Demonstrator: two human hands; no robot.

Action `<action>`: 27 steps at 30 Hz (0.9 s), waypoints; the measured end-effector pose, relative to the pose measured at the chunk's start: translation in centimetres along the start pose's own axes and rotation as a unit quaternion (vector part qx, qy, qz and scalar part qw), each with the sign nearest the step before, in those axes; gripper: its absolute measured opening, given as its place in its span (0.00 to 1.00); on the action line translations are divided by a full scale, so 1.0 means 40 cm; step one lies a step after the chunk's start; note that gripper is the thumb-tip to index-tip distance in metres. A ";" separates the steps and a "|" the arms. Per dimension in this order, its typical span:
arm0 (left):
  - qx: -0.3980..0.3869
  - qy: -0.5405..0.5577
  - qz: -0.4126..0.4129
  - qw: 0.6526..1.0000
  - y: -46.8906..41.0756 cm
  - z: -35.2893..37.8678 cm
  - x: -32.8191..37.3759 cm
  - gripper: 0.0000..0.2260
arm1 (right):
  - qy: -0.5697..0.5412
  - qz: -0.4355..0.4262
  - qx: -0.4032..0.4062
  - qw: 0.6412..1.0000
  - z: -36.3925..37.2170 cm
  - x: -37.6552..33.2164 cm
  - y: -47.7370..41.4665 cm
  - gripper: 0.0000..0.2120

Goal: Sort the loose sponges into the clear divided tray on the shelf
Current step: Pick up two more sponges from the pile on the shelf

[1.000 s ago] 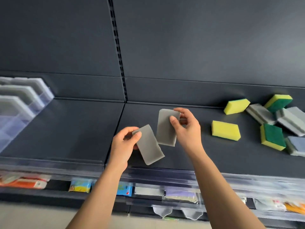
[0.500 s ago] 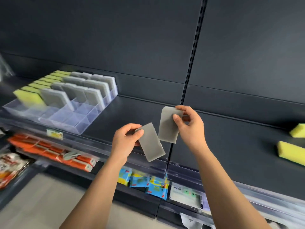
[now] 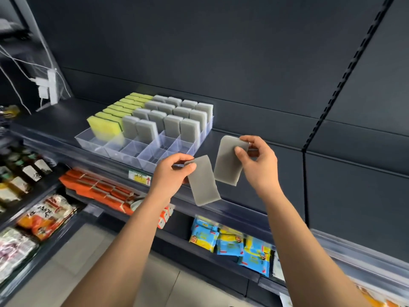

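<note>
Each hand, left (image 3: 170, 171) and right (image 3: 257, 163), pinches one grey sponge (image 3: 203, 180) (image 3: 228, 160) by its top, hanging free, likely ready for dropping upright into the tray (image 3: 141, 151).

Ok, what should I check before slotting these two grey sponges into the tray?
1. Left grip holds lower sponge: ok, pinched at its top corner.
2. Right grip holds upper sponge: ok.
3. Free cells in tray: ok, front cells look empty.
4. Grey columns located: ok, stored grey sponges stand right of the yellow ones.
5. Held sponges apart: cannot tell, their edges meet in view.
</note>
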State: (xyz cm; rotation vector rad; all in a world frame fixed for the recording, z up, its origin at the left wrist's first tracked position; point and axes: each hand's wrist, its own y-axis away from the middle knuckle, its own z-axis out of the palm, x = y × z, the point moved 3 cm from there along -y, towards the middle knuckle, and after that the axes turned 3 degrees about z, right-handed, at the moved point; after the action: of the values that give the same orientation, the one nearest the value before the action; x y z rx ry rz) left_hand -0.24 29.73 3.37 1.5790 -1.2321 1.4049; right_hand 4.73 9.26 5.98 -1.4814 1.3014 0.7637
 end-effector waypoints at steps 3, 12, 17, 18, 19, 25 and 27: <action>0.008 0.002 0.008 1.000 -0.041 -0.058 -0.006 0.11 | -0.009 -0.006 -0.004 1.000 0.060 -0.024 -0.018 0.09; 0.061 -0.058 0.076 0.993 -0.217 -0.205 -0.027 0.13 | -0.043 -0.023 -0.015 0.999 0.246 -0.050 -0.133 0.09; 0.066 -0.112 0.143 0.981 -0.295 -0.235 -0.031 0.11 | -0.040 -0.022 -0.034 0.998 0.324 -0.039 -0.176 0.10; 0.067 -0.122 0.153 0.978 -0.305 -0.237 -0.034 0.10 | -0.037 -0.022 -0.037 0.998 0.335 -0.037 -0.181 0.11; 0.068 -0.134 0.161 0.976 -0.313 -0.239 -0.037 0.09 | -0.034 -0.023 -0.039 0.998 0.344 -0.036 -0.185 0.11; 0.040 -0.177 0.188 0.965 -0.362 -0.253 -0.053 0.08 | -0.001 -0.028 -0.037 0.999 0.374 -0.027 -0.195 0.12; 0.033 -0.170 0.194 0.965 -0.371 -0.253 -0.054 0.07 | 0.020 -0.036 -0.039 0.998 0.376 -0.025 -0.193 0.11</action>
State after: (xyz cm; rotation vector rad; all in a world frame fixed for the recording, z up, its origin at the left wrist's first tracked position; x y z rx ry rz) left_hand 10.45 44.26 4.59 1.7417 -1.7942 1.4585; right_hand 14.09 23.25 4.11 -1.6047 1.2532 0.7487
